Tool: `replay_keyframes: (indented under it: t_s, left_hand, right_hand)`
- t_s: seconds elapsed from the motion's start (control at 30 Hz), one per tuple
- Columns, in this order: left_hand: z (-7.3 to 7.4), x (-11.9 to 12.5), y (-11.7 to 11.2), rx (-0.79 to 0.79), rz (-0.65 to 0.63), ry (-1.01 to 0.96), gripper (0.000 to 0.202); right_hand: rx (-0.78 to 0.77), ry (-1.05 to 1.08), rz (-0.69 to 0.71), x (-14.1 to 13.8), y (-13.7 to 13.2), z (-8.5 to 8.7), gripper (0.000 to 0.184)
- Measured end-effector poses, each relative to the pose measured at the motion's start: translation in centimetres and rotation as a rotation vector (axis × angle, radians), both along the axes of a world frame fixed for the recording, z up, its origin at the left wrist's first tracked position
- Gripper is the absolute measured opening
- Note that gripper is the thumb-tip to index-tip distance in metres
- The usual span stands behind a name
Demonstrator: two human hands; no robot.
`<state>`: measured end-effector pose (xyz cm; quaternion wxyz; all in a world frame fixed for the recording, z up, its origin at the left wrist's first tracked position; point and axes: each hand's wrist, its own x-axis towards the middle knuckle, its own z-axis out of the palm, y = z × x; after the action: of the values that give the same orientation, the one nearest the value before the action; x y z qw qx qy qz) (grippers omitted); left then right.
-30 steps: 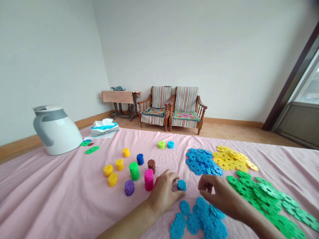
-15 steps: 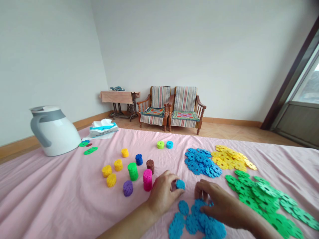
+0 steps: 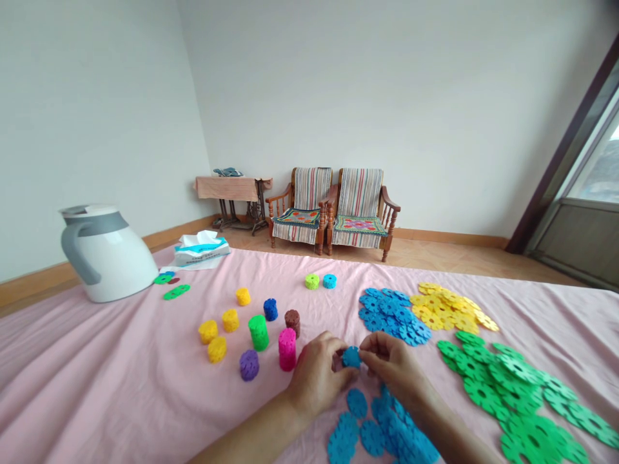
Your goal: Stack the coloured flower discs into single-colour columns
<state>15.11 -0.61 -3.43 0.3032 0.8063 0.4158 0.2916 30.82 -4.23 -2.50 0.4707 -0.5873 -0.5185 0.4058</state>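
My left hand [image 3: 316, 374] grips a short stack of light blue snowflake discs [image 3: 351, 357] that stands on the pink cloth [image 3: 120, 386]. My right hand [image 3: 394, 367] has its fingers pinched at the right side of that stack, pressing a light blue disc onto it. Right below both hands lies a loose pile of light blue discs [image 3: 382, 435]. Left of my left hand stand a pink stack [image 3: 287, 348], a purple stack [image 3: 249, 364], a green stack [image 3: 258, 332] and a brown stack [image 3: 292, 321].
Piles of blue discs [image 3: 391, 317], yellow discs [image 3: 449, 309] and green discs [image 3: 522, 393] lie to the right. Yellow stacks [image 3: 217, 332], a dark blue stack [image 3: 270, 309], a white kettle [image 3: 104, 251] and a tissue pack [image 3: 200, 248] sit left. Two wooden chairs [image 3: 333, 209] stand behind.
My right hand dipped into the light blue pile, then came up and left to the stack held by my left hand. The left hand stayed put.
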Motion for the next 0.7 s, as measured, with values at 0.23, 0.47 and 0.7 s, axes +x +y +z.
replay_keyframes:
  t_s: [0.23,0.47,0.7]
  left_hand:
    - [0.1,0.1,0.0,-0.001,0.010,0.007,0.011]
    - [0.0,0.0,0.0,0.002,0.003,-0.002,0.016]
    - [-0.1,0.1,0.0,0.011,0.013,-0.003,0.018]
  right_hand:
    - [0.030,-0.092,-0.059,-0.2,0.3,-1.3,0.015]
    - [0.041,-0.406,0.010,1.7,-0.6,1.2,0.010]
    - [-0.040,-0.817,0.191,4.5,-2.6,1.6,0.020]
